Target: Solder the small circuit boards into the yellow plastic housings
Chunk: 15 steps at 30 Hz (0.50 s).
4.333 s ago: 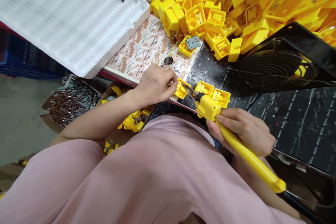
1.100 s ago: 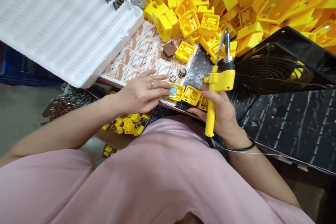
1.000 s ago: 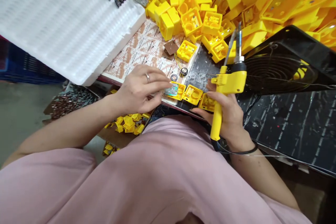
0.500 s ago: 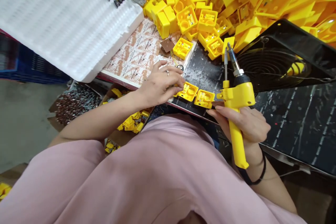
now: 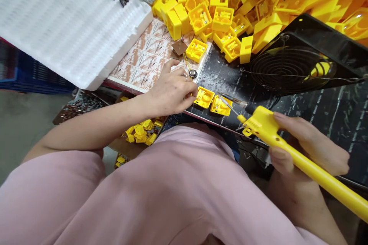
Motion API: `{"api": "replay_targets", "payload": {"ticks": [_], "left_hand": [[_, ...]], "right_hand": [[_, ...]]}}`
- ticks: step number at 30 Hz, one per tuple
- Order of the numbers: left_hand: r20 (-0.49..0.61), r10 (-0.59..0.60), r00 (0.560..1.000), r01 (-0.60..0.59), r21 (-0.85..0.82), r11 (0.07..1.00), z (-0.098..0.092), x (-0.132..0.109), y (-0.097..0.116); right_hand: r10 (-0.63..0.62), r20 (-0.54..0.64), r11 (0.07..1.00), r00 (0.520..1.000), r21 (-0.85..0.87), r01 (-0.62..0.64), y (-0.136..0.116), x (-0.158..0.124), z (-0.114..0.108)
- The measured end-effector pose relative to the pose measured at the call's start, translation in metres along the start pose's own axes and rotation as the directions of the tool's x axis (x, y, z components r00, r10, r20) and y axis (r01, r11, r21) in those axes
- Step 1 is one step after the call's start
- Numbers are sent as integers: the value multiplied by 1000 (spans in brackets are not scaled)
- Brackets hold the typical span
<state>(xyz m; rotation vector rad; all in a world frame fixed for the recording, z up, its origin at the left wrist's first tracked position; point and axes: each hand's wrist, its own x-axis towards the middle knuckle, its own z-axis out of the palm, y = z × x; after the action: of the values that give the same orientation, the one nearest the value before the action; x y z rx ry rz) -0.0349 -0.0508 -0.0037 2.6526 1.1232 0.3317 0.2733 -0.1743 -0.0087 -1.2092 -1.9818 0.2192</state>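
Note:
My right hand (image 5: 310,147) is wrapped round the handle of a yellow soldering gun (image 5: 266,122), its thumb and fingers on either side. The gun's thin feed tube and metal tip slant left over a small open yellow plastic case (image 5: 221,106). Whether the tip touches the case I cannot tell. A second yellow case (image 5: 204,98) lies just to its left, both near the bench's front edge. My left hand (image 5: 174,90) has its bent fingers and thumb closed at the left edge of that second case; the fingertips are partly hidden. A small round black component (image 5: 193,73) with wires lies beyond my left fingers.
Many yellow cases (image 5: 201,15) are heaped at the back. A black fan (image 5: 283,65) stands on the right of the black bench mat (image 5: 324,122). White foam trays (image 5: 69,19) lie at the left. Below the bench is a box of yellow parts (image 5: 140,132).
The soldering gun has swung from upright to leaning left, its tip now down over the right case. My right hand has moved right and turned. My left hand has barely moved.

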Motion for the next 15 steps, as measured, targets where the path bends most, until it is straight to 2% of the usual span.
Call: {"api": "replay_targets", "payload": {"ticks": [2, 6, 9, 11, 15], "left_hand": [[5, -7, 1000, 7, 5, 1000, 0, 1, 1], [7, 5, 1000, -5, 15, 1000, -2, 1, 0], [-4, 18, 1000, -18, 33, 999, -2, -1, -1], [-12, 17, 1000, -17, 33, 999, -1, -2, -1], [7, 14, 1000, -14, -4, 1000, -2, -3, -2]], "right_hand": [[-43, -103, 999, 994, 8, 44, -9, 11, 1], [-8, -113, 1000, 994, -25, 5, -9, 14, 5], [-70, -139, 997, 988, 14, 72, -1, 10, 6], [-95, -89, 995, 991, 12, 97, 1, 9, 6], [-31, -14, 1000, 999, 3, 31, -6, 12, 3]]}}
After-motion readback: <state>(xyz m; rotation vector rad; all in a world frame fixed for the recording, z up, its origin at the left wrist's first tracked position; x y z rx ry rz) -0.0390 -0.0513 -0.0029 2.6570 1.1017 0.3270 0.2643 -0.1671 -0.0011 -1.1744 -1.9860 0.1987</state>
